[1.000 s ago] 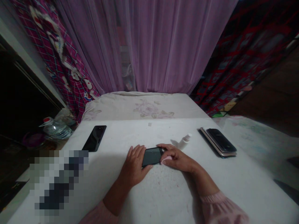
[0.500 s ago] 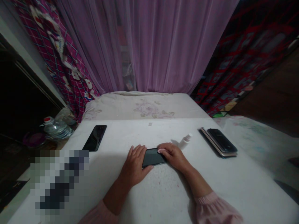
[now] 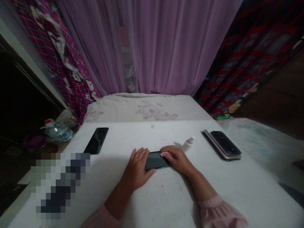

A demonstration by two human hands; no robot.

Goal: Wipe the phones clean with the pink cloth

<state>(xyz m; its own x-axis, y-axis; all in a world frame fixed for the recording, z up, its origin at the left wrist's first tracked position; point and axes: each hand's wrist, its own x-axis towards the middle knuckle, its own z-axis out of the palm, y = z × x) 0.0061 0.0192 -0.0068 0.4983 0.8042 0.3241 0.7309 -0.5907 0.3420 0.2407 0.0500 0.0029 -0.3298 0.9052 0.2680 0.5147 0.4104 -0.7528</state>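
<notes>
Hanging across the upper middle, a sheer lilac curtain point(image 3: 161, 47), flanked by a magenta checked drape point(image 3: 59, 63) at upper left and a dark red-latticed drape point(image 3: 254, 57) at upper right. Lying below the curtain, a pale floral mattress point(image 3: 147, 109). Opening darkly at far left, a shadowed doorway point(image 3: 21, 95).

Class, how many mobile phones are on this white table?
4: a glossy black smartphone far left, a dark smartphone centre, a black phone stacked on a gold phone right; more may hide beneath.
</notes>
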